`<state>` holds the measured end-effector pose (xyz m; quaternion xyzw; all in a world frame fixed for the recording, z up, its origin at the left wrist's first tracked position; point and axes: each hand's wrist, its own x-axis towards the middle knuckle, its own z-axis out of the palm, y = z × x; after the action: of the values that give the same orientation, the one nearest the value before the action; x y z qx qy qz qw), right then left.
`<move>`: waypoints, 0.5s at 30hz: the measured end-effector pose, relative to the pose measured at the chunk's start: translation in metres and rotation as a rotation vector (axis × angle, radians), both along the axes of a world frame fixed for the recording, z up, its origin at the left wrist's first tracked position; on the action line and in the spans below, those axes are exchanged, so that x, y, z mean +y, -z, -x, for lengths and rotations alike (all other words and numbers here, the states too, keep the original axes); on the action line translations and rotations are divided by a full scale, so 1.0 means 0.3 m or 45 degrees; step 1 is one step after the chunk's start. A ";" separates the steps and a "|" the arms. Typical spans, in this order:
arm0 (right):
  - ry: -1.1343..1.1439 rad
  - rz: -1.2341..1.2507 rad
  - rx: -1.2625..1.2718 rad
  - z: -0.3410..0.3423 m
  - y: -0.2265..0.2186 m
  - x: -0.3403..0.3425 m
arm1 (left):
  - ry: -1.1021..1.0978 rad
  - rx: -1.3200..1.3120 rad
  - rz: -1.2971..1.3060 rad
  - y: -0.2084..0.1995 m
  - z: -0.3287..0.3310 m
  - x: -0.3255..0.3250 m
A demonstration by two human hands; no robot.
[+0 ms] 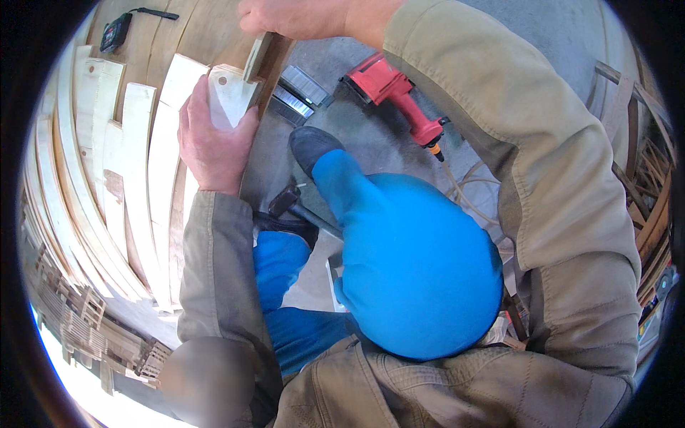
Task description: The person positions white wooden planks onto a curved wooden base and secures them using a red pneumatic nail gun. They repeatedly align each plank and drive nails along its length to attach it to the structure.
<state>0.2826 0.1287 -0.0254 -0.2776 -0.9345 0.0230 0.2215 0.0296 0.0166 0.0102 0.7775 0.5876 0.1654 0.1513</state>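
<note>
My left hand (217, 143) grips the end of a pale wooden board (228, 89), thumb on one edge and fingers on the other. A dark knot shows near that board's end. Beyond it, at the top edge of the picture, my right hand (307, 16) is closed at the upper end of a short wooden strip (257, 57). The strip's lower end meets the board's corner; my right palm and fingertips are partly hidden. More pale boards (137, 150) lie side by side to the left of my left hand.
A red nail gun (399, 96) with a hose lies on the floor at right, beside metallic nail strips (303, 89). Near my shoe is a hammer (292, 203). A black tape measure (116, 32) rests on the wooden surface at far left. Scrap wood (649, 192) is piled at far right.
</note>
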 end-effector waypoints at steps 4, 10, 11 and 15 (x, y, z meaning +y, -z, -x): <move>0.006 0.049 0.014 0.002 0.001 0.003 | -0.040 -0.066 0.028 0.005 0.008 -0.008; -0.014 0.043 -0.034 -0.001 0.001 0.003 | 0.003 -0.188 -0.025 0.019 0.010 -0.012; -0.019 0.043 -0.048 -0.002 0.001 0.002 | 0.002 -0.185 -0.032 0.020 0.010 -0.014; -0.036 0.044 -0.073 -0.001 0.002 0.008 | -0.005 -0.215 -0.025 0.030 0.009 -0.012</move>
<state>0.2829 0.1310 -0.0260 -0.2687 -0.9438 0.0342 0.1896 0.0268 0.0129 0.0011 0.7611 0.5725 0.2366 0.1922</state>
